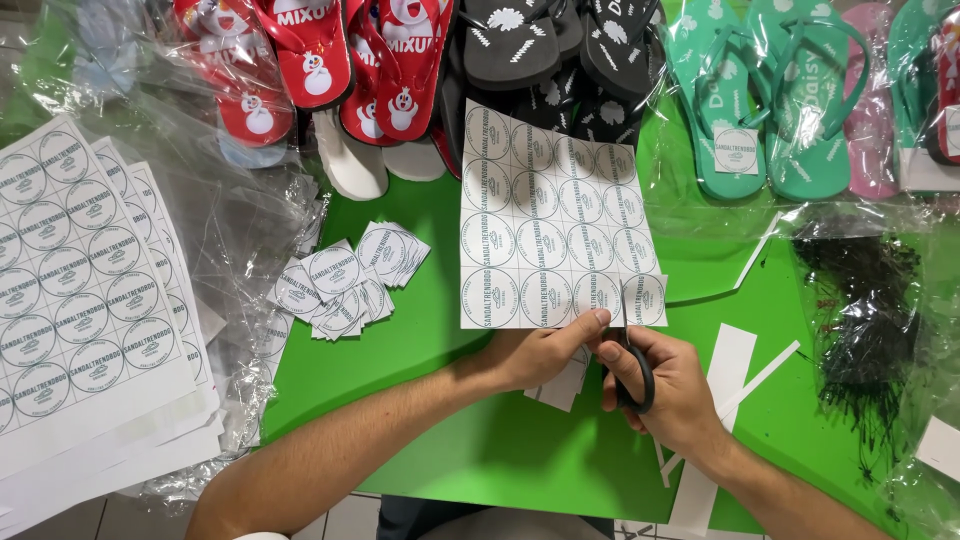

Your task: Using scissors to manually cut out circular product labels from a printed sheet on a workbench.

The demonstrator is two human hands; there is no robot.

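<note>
My left hand (545, 352) pinches the bottom edge of a white sheet of round printed labels (552, 225), holding it up over the green table (440, 340). My right hand (668, 385) grips black-handled scissors (634, 372), whose blades enter the sheet's lower right edge between two label columns. Under my left hand some cut label squares (562, 385) show.
A pile of cut label squares (345, 280) lies to the left. Stacked uncut label sheets (85, 300) sit on clear plastic at far left. Red, black, green and pink flip-flops (400, 70) line the back. White paper strips (720, 390) and a bag of black ties (865, 320) lie right.
</note>
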